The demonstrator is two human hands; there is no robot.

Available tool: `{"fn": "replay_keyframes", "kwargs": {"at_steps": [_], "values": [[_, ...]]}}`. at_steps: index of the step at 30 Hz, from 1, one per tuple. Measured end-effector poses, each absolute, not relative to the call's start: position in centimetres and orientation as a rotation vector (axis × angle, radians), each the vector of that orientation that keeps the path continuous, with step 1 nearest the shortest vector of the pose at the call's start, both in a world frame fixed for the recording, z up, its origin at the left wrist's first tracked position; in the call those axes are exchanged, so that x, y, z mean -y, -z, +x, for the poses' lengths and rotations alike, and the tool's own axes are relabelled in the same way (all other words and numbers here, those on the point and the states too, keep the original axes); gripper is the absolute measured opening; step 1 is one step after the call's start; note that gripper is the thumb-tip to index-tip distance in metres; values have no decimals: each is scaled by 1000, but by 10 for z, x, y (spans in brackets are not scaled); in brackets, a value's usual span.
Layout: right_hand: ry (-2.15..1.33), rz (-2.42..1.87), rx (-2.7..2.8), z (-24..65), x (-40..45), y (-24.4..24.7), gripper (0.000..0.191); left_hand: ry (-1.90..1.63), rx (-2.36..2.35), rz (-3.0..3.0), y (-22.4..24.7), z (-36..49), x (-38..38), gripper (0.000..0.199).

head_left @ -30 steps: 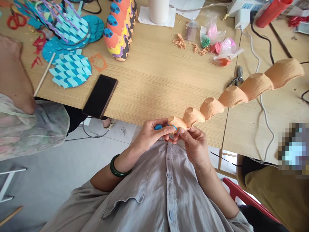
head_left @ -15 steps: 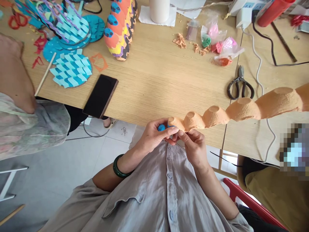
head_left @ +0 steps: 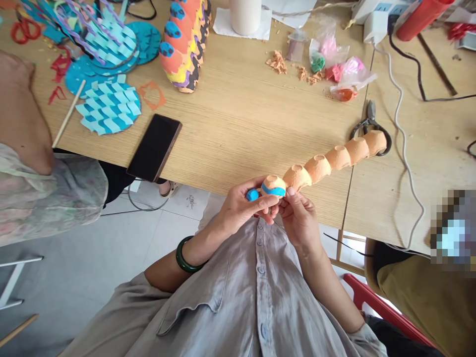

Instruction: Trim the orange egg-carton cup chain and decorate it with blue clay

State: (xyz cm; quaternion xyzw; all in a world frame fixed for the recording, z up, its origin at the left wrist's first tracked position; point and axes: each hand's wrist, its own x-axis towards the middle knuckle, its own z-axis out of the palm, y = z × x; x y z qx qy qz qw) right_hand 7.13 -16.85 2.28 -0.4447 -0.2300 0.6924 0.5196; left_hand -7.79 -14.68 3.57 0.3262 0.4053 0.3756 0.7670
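Note:
A chain of orange egg-carton cups stretches from my hands up to the right over the table. Around its near cup runs a band of blue clay. My left hand is closed on that near end, thumb across the front. A small blue clay ball rests between its thumb and fingers. My right hand pinches the chain's lower edge just past the first cup. What lies beneath the curled fingers of both hands is hidden.
Black-handled pliers lie beyond the chain's far end. A phone overhangs the table edge at left, near blue paper-scaled discs. Behind stand a painted carton piece and bags of coloured clay. A person's arm is at left.
The egg-carton chain has turned and tipped, so its far end now lies over the pliers' handles. The blue band on the near cup has come into view. Both hands keep their hold.

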Motion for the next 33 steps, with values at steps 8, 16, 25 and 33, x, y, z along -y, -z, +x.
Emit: {"fn": "replay_keyframes", "kwargs": {"at_steps": [8, 16, 25, 33], "values": [[-1681, -1072, 595, 69, 172, -24, 40, -866, -1008, 683, -40, -70, 147, 52], [-1692, -1068, 511, 70, 171, -29, 38, -834, -941, 708, -42, -72, 150, 40], [-1772, -1068, 433, 77, 169, -32, 41, -835, -913, 757, -40, -80, 150, 38], [-1828, -1024, 322, 81, 170, -29, 43, -829, -882, 741, -37, -84, 148, 44]]}}
